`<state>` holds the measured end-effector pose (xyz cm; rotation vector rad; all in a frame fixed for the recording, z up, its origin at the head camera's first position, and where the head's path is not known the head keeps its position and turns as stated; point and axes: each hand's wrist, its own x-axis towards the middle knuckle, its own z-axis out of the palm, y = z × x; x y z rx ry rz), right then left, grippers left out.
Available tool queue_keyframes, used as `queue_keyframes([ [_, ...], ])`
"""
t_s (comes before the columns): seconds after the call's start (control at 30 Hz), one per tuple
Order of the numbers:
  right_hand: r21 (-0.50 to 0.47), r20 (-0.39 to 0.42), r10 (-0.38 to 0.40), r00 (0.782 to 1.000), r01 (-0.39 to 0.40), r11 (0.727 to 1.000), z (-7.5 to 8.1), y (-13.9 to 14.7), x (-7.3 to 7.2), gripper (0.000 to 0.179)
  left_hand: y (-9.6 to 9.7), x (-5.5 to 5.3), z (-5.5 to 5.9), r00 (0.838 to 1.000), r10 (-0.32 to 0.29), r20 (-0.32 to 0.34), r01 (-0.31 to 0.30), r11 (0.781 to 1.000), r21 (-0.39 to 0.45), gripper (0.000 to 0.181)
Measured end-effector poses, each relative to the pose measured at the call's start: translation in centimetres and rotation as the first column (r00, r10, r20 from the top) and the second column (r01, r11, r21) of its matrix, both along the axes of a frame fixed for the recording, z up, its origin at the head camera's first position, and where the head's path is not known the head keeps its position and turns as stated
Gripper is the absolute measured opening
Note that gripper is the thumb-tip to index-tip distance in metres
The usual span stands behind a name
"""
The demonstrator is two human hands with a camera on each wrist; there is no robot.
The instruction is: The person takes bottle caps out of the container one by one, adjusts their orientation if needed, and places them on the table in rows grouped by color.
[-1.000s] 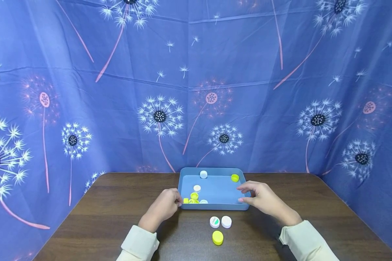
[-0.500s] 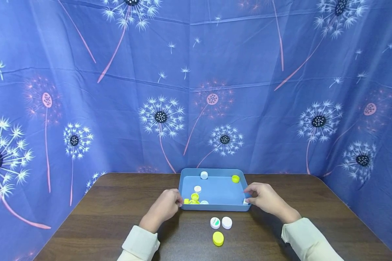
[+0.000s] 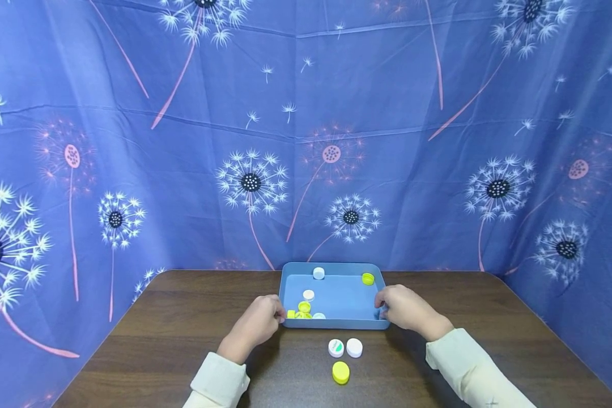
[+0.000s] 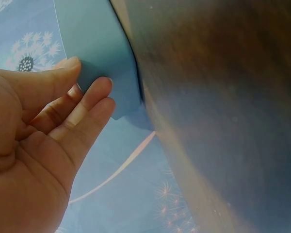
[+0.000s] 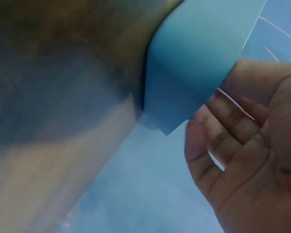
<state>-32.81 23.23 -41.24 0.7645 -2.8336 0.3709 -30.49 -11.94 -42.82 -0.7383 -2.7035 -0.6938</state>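
A shallow blue tray (image 3: pixel 336 324) stands on the table, holding yellow and white bottle caps. My left hand (image 3: pixel 258 324) pinches its left wall near the front corner, thumb and fingertips at the rim in the left wrist view. My right hand (image 3: pixel 403 309) reaches over the front right corner, fingers bent down inside the wall, their tips hidden. I cannot tell whether it holds a cap. Near the left hand lie several yellow caps (image 3: pixel 304 306) and a white cap (image 3: pixel 308 295). Another white cap (image 3: pixel 318 273) and a yellow cap (image 3: pixel 368 279) sit at the back.
On the table before the tray lie a white cap with a green mark (image 3: pixel 336 348), a plain white cap (image 3: pixel 354 348) and a yellow cap (image 3: pixel 340 373). A blue dandelion-print cloth (image 3: pixel 306 141) hangs behind the brown wooden table (image 3: pixel 194 323).
My right hand moves to the right front corner and its spread fingers draw in. A white cap seen there half a second ago is hidden now. My left hand stays put.
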Motion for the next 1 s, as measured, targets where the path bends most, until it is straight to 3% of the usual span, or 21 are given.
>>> queue_keyframes([
  [0.2,0.069,0.073,-0.005,0.997,0.0,0.998,0.0,-0.6,-0.3,0.018,0.1,-0.1,-0.1,1.0,-0.016,-0.004,0.016,1.0,0.004,0.016],
  [0.43,0.082,0.067,0.02,0.998,-0.026,0.996,0.2,-0.9,-0.6,0.02,0.0,-0.3,-0.1,1.0,-0.015,-0.019,0.015,1.0,-0.002,0.019],
  [0.63,0.097,0.12,0.043,0.992,-0.055,0.994,0.6,-1.2,-0.8,0.025,-0.1,-0.2,0.1,1.0,-0.012,-0.004,0.012,1.0,0.007,0.019],
  [0.83,0.134,0.126,0.092,0.988,-0.109,0.985,0.5,-1.4,-1.3,0.043,-0.1,-0.2,-0.2,1.0,-0.016,-0.009,0.016,1.0,0.012,0.018],
  [1.0,0.135,0.136,0.092,0.987,-0.11,0.985,0.3,-1.2,-1.5,0.028,-0.2,-0.2,-0.1,1.0,-0.025,-0.016,0.025,1.0,0.013,0.018],
])
